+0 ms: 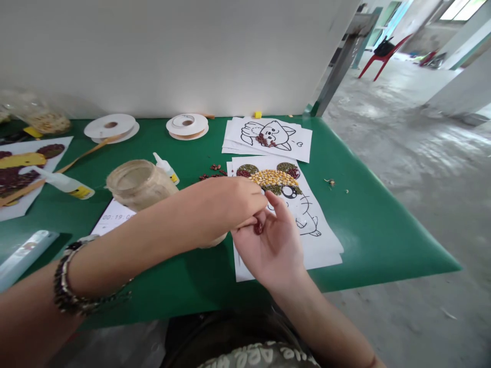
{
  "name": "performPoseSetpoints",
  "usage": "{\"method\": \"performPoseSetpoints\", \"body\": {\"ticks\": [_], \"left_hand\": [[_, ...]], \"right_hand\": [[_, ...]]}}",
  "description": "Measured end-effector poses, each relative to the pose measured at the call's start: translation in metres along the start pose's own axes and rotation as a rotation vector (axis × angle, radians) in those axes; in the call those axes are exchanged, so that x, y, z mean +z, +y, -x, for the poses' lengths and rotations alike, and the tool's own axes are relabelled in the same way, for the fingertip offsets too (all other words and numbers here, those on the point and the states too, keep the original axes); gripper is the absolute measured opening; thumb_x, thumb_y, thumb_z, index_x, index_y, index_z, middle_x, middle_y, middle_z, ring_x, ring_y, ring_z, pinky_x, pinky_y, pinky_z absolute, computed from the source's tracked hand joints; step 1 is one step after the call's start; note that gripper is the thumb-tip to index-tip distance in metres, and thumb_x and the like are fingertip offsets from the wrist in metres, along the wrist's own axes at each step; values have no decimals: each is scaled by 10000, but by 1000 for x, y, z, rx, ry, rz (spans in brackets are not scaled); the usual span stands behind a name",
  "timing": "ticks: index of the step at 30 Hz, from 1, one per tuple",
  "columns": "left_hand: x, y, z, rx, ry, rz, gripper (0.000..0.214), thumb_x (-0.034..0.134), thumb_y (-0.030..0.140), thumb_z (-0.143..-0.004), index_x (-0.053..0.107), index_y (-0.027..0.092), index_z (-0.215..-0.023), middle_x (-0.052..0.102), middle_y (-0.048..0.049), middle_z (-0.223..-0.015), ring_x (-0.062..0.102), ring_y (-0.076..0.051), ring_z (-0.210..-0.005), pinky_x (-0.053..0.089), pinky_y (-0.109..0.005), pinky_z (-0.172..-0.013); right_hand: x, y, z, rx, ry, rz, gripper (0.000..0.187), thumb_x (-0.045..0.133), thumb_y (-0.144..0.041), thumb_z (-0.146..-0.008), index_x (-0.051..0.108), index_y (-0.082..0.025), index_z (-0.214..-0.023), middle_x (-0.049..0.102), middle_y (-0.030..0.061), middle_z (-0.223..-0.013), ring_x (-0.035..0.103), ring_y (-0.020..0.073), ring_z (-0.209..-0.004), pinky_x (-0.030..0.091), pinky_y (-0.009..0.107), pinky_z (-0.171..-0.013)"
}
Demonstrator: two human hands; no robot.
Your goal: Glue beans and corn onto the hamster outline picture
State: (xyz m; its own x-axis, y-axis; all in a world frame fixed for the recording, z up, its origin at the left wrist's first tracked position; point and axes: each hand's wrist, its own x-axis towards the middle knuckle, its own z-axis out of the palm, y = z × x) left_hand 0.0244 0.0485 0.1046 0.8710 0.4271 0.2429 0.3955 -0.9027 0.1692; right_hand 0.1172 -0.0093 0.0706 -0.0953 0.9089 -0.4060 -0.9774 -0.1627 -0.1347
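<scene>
My left hand [245,202] reaches across from the left, back upward, its fingers curled over my right hand; what its fingertips hold is hidden. My right hand [274,245] is turned palm up and cupped, with a few dark red beans [259,226] in it. Below both hands lies a sheet with a cartoon animal drawing [307,209], partly covered with yellow corn kernels [274,178], green beans and red beans. More red beans [215,176] are scattered on the green table just beyond my left wrist.
A cloudy jar [134,181] and a glue bottle [166,167] stand left of the sheet. Another glue bottle [65,183] lies farther left. Two ribbon spools [187,125] and a stack of drawings [284,137] are near the white wall. The table edge [399,207] slants at right.
</scene>
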Motion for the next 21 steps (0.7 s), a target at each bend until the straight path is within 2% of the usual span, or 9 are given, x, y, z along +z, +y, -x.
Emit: {"method": "performPoseSetpoints", "body": {"ticks": [3, 5, 6, 8, 10, 13, 16, 18, 21], "left_hand": [[-7, 5, -5, 81, -231, -85, 213, 503, 11, -659, 621, 184, -621, 665, 12, -732, 593, -117, -677, 433, -218, -625], [-3, 16, -11, 24, -300, -158, 247, 468, 0, -688, 626, 188, -657, 673, -7, -764, 596, -140, -723, 435, -261, -645], [2, 25, -14, -31, -290, -185, 262, 465, 5, -702, 631, 205, -672, 678, -3, -766, 600, -148, -749, 437, -279, -656], [18, 45, -22, -142, -237, -238, 304, 454, 7, -728, 648, 241, -728, 691, -13, -782, 604, -187, -848, 439, -345, -707], [38, 65, -31, -602, -50, -411, 332, 448, 18, -741, 659, 271, -704, 696, -13, -765, 595, -245, -936, 427, -438, -753], [60, 82, -38, -788, 104, -471, 371, 438, 23, -747, 666, 316, -740, 697, 8, -816, 569, -237, -999, 429, -450, -766], [65, 84, -39, -931, 289, -462, 485, 340, -46, -743, 662, 316, -724, 695, 25, -823, 558, -188, -1006, 446, -415, -757], [65, 83, -39, -969, 395, -378, 554, 263, -78, -742, 659, 309, -731, 692, 32, -808, 572, -157, -963, 460, -384, -742], [66, 81, -40, -794, 468, -154, 496, 278, -13, -789, 643, 323, -787, 683, 50, -778, 582, -149, -898, 474, -366, -717]], "right_hand": [[-1, -2, -1, 19, 69, 7, 397, 346, -300, -820, 470, -187, -460, 346, -86, -322, 365, 21, -330, 388, 106, -475], [-1, -3, 0, 46, 50, 29, 367, 328, -314, -815, 532, -187, -539, 452, -64, -385, 455, 30, -394, 421, 111, -535], [-1, -4, 0, 64, 19, 46, 357, 314, -330, -812, 565, -185, -604, 540, -39, -471, 526, 42, -477, 442, 123, -599], [-1, -5, 2, 95, -52, 86, 362, 291, -362, -801, 599, -180, -748, 661, 17, -732, 616, 76, -741, 447, 167, -767], [-1, -6, 3, 103, -84, 115, 378, 285, -382, -789, 600, -181, -848, 669, 34, -920, 593, 102, -945, 410, 208, -882], [-3, -8, 4, 97, -76, 131, 380, 301, -381, -782, 598, -183, -909, 660, 27, -994, 570, 107, -1016, 383, 225, -931], [-5, -9, 4, 106, -57, 134, 384, 313, -387, -778, 597, -177, -930, 656, 32, -1022, 574, 109, -1014, 380, 227, -938], [-4, -8, 4, 119, -41, 126, 389, 309, -388, -780, 594, -174, -935, 659, 35, -1018, 575, 108, -1014, 380, 227, -938], [-3, -8, 3, 132, -40, 96, 408, 281, -389, -793, 588, -171, -950, 670, 39, -984, 578, 117, -1011, 391, 245, -934]]}}
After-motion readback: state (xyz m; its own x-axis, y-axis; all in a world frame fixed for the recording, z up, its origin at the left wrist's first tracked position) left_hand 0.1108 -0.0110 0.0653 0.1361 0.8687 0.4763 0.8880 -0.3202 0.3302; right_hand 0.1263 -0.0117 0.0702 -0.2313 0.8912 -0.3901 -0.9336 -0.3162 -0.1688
